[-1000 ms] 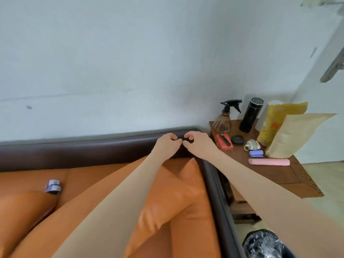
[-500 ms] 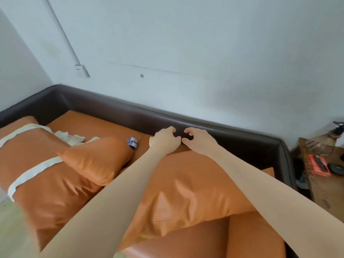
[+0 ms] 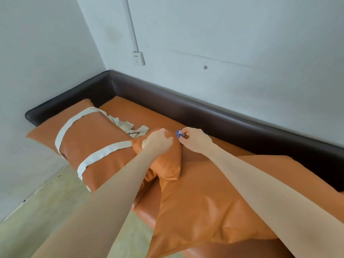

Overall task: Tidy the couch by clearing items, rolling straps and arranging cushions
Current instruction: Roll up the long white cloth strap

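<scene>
My right hand (image 3: 195, 141) pinches a small blue and white roll (image 3: 179, 134) lying on the orange couch seat (image 3: 137, 112). Just left of it, my left hand (image 3: 157, 142) grips the top of a small orange cushion (image 3: 167, 164). At the left end lies a long orange cushion (image 3: 87, 138) with cream straps (image 3: 104, 152) wrapped across it. Loose strap ends (image 3: 128, 125) are piled on the seat behind it. A large orange cushion (image 3: 204, 202) lies under my forearms in the foreground.
The couch's dark brown frame (image 3: 204, 112) runs along the back and left, tight against grey walls. A wall socket (image 3: 138, 58) sits above the corner. Pale green floor (image 3: 46, 211) shows at the lower left, in front of the couch.
My view swung left from the side table to the couch's left end. Both hands moved from the backrest to the seat; the right took hold of the roll, the left the small cushion.
</scene>
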